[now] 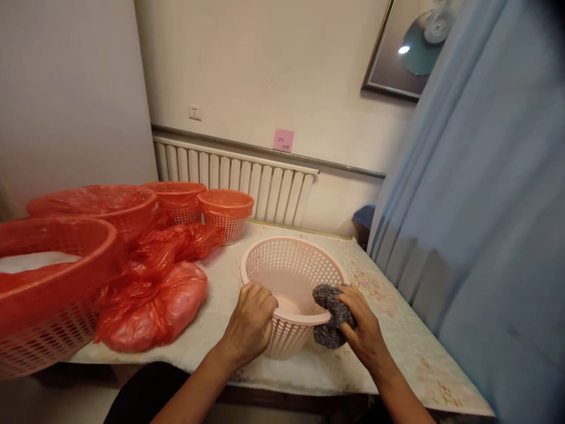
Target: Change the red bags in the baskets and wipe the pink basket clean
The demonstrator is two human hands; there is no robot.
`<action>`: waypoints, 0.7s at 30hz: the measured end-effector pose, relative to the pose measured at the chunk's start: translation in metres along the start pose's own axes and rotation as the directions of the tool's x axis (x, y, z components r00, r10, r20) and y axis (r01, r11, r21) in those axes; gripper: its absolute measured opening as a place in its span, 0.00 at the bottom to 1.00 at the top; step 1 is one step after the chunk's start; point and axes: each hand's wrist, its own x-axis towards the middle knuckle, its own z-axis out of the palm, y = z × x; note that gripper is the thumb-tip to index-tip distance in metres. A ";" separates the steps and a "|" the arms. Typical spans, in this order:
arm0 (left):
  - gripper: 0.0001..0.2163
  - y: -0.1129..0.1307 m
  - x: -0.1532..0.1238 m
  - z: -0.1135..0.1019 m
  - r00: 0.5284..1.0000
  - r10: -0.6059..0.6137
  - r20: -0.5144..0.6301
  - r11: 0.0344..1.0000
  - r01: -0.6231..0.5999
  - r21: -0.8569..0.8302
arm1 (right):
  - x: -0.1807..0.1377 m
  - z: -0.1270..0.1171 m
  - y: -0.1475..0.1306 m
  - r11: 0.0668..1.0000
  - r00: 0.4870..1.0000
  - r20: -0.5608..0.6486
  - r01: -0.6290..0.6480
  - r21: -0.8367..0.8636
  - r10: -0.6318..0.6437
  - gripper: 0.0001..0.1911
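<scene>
A pale pink perforated basket stands on the table near its front edge. My left hand is closed on the basket's near rim, fingers curled over it. My right hand grips a dark grey cloth that is folded over the rim on the basket's right side, part inside and part hanging outside.
Several red perforated baskets and red plastic bags crowd the table's left half. The table has a pale floral cover. A white radiator runs along the back wall. A blue curtain hangs at the right.
</scene>
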 end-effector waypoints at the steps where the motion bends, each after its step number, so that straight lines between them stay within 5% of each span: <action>1: 0.11 0.001 -0.001 -0.001 1.000 -0.012 0.003 1.000 0.012 0.022 | 0.001 0.002 -0.012 1.000 1.000 -0.001 -0.011 -0.008 0.011 0.20; 7: 0.10 0.032 -0.010 0.009 0.999 0.043 -0.016 0.998 -0.043 0.056 | 0.007 0.021 -0.102 0.983 0.996 -0.026 -0.090 -0.158 0.087 0.19; 10: 0.08 0.038 -0.011 0.012 0.997 0.061 -0.051 0.998 -0.062 -0.019 | 0.011 0.025 -0.121 0.977 0.999 -0.028 -0.050 -0.206 0.045 0.21; 15: 0.08 0.028 -0.001 0.011 0.999 0.050 0.008 0.998 -0.050 -0.024 | 0.016 0.008 -0.098 0.993 0.987 0.163 0.029 -0.113 -0.010 0.20; 21: 0.10 0.011 0.004 0.011 0.995 0.092 -0.034 0.995 -0.093 -0.035 | -0.002 -0.016 -0.020 0.995 0.982 0.163 0.099 -0.017 -0.095 0.20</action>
